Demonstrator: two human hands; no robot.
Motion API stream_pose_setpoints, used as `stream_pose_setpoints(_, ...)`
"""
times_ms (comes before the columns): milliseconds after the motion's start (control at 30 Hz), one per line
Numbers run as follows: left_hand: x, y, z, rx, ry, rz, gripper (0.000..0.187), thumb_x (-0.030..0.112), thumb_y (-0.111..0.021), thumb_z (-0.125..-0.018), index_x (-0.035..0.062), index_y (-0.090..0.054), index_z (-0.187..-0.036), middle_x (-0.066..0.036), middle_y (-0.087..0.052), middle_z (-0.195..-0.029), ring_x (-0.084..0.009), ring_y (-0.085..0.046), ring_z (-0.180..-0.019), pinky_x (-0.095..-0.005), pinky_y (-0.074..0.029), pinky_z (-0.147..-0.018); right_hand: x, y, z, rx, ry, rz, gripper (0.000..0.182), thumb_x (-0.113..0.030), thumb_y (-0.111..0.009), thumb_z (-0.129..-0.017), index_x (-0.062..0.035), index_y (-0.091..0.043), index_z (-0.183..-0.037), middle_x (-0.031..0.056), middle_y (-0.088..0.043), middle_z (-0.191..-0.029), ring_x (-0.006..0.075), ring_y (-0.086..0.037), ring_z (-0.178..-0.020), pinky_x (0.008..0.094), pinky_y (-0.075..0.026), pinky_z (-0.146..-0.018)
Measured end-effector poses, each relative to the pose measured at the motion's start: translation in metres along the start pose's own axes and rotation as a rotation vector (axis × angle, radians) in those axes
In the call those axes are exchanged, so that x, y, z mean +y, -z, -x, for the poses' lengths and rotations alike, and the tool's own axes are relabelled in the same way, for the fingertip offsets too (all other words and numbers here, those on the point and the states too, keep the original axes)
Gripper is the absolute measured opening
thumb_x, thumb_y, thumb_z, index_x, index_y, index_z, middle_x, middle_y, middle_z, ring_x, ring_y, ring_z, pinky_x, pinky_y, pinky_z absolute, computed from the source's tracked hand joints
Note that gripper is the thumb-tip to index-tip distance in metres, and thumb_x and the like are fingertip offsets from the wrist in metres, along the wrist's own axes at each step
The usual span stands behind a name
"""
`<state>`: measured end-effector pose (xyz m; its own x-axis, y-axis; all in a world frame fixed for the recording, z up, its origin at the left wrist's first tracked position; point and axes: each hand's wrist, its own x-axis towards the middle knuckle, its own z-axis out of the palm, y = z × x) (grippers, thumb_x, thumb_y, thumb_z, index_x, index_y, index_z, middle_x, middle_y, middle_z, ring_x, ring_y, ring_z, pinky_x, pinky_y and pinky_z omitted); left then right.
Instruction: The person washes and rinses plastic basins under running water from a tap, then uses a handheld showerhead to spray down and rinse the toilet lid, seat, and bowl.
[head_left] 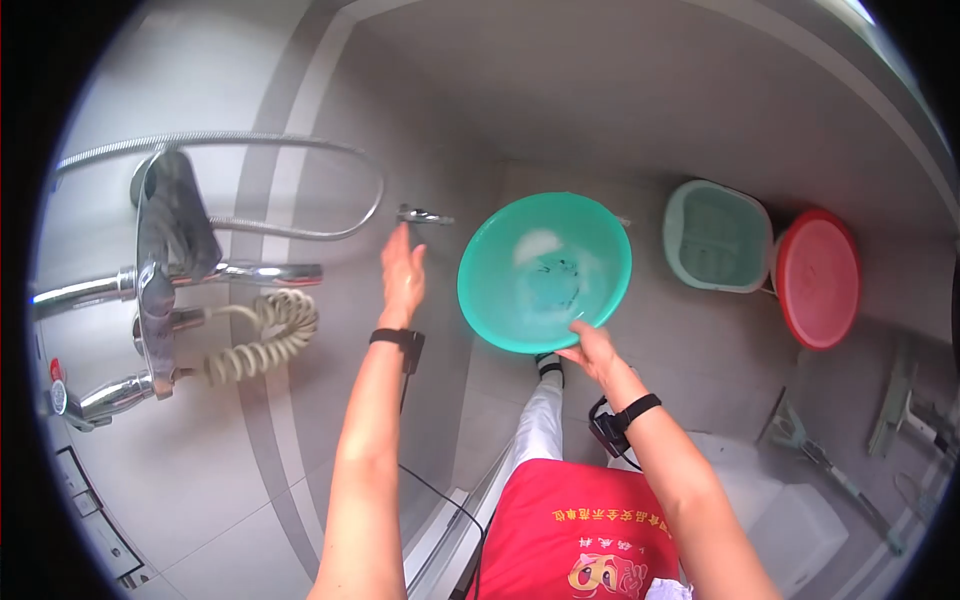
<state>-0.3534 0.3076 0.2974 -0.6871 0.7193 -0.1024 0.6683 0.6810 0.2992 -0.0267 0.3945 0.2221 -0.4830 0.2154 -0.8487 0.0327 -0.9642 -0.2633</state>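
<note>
My right hand (pixel 592 350) grips the near rim of a green plastic basin (pixel 490 300), thumb on the inside of the wall. A whitish patch and dark marks show on the basin's bottom. Left of the basin, my left hand (pixel 403 276) is raised with its fingers stretched out and the thumb apart. Its fingertips are right below a small chrome tap (pixel 425 215) on the grey wall, and the palm holds nothing. Both wrists wear black straps with small devices.
On the left wall are a chrome shower mixer (pixel 155 310), a looping metal hose (pixel 290 140) and a coiled beige hose (pixel 265 340). A pale green tub (pixel 718 238) and a red basin (pixel 820 280) stand on the right. A long-handled squeegee (pixel 835 475) leans at lower right.
</note>
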Motion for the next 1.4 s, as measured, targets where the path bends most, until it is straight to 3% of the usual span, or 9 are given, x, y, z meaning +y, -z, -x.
stream_pose_setpoints(100,0.018,0.007,-0.003,-0.002,-0.022,0.05,0.058,0.02,-0.054,-0.096,0.0069,-0.031,-0.148,-0.019,-0.037,-0.148,-0.0375,-0.036,-0.135,-0.0434,-0.034,-0.11,-0.009,-0.022,0.006,0.028,-0.009,0.106,0.043,-0.004,-0.047,-0.088,0.0084,-0.041,-0.128,0.0244,-0.06,-0.115,0.0336,-0.069,-0.089,0.0362,-0.064,-0.065)
stream_pose_setpoints(200,0.017,0.011,-0.018,0.161,-0.156,0.145,0.049,0.021,-0.055,-0.096,0.0084,-0.042,-0.142,-0.021,-0.044,-0.142,-0.0386,-0.045,-0.126,-0.0437,-0.04,-0.105,0.002,-0.058,-0.009,0.036,-0.022,0.18,0.038,-0.009,-0.046,-0.091,0.006,-0.043,-0.126,0.0191,-0.06,-0.113,0.0276,-0.067,-0.093,0.0328,-0.062,-0.068)
stream_pose_setpoints(367,0.018,0.013,-0.043,0.075,-0.202,0.0,0.024,0.023,-0.056,-0.095,0.0047,-0.062,-0.109,-0.016,-0.057,-0.109,-0.0346,-0.059,-0.101,-0.044,-0.051,-0.083,-0.003,-0.073,-0.01,0.043,-0.029,0.255,0.039,-0.007,-0.046,-0.09,0.0057,-0.041,-0.127,0.019,-0.059,-0.114,0.0277,-0.067,-0.092,0.0326,-0.062,-0.068)
stream_pose_setpoints(500,0.018,0.017,-0.054,0.085,-0.264,-0.073,0.025,0.025,-0.056,-0.095,0.002,-0.064,-0.092,-0.012,-0.055,-0.092,-0.0309,-0.061,-0.086,-0.0432,-0.052,-0.071,-0.003,-0.079,-0.011,0.019,-0.007,0.256,0.04,-0.007,-0.046,-0.09,0.0057,-0.041,-0.128,0.0191,-0.058,-0.116,0.0274,-0.067,-0.093,0.0319,-0.062,-0.067)
stream_pose_setpoints(800,0.016,0.007,-0.066,0.177,-0.204,-0.157,0.032,0.027,-0.055,-0.096,0.0013,-0.068,-0.082,-0.014,-0.061,-0.088,-0.033,-0.065,-0.079,-0.0424,-0.053,-0.069,0.0,-0.082,-0.016,0.056,0.005,0.269,0.044,-0.006,-0.045,-0.09,0.0031,-0.038,-0.132,0.0181,-0.056,-0.121,0.0273,-0.065,-0.099,0.0334,-0.061,-0.071)
stream_pose_setpoints(1000,0.015,0.003,-0.072,0.184,-0.126,-0.149,0.034,0.029,-0.052,-0.096,0.0025,-0.07,-0.084,-0.015,-0.064,-0.088,-0.0345,-0.064,-0.08,-0.0444,-0.051,-0.07,-0.011,-0.084,-0.018,0.06,0.026,0.307,0.05,-0.005,-0.046,-0.088,-0.0003,-0.035,-0.137,0.0164,-0.053,-0.128,0.0276,-0.062,-0.106,0.0347,-0.061,-0.073)
stream_pose_setpoints(1100,0.013,0.003,-0.077,0.122,-0.094,-0.144,0.034,0.031,-0.05,-0.097,0.0034,-0.069,-0.089,-0.017,-0.063,-0.094,-0.0399,-0.062,-0.082,-0.0488,-0.049,-0.072,-0.008,-0.079,-0.027,0.11,0.113,0.237,0.056,0.0,-0.05,-0.083,0.0029,-0.033,-0.136,0.0237,-0.055,-0.121,0.0308,-0.07,-0.084,0.0299,-0.063,-0.051)
stream_pose_setpoints(1300,0.018,0.004,-0.078,0.121,-0.052,-0.193,0.038,0.034,-0.047,-0.098,0.0037,-0.069,-0.091,-0.018,-0.063,-0.094,-0.0401,-0.062,-0.086,-0.0491,-0.049,-0.073,-0.015,-0.076,-0.028,0.122,0.125,0.255,0.052,0.0,-0.052,-0.083,0.0023,-0.039,-0.133,0.0229,-0.058,-0.117,0.0298,-0.07,-0.084,0.0303,-0.063,-0.051)
stream_pose_setpoints(1400,0.021,0.005,-0.078,0.14,-0.044,-0.223,0.031,0.027,-0.055,-0.094,0.0022,-0.07,-0.085,-0.015,-0.063,-0.088,-0.0355,-0.064,-0.082,-0.0456,-0.05,-0.072,-0.022,-0.065,-0.045,0.08,0.009,0.307,0.042,-0.007,-0.051,-0.088,0.0023,-0.044,-0.128,0.0149,-0.06,-0.119,0.0244,-0.066,-0.099,0.0335,-0.061,-0.075)
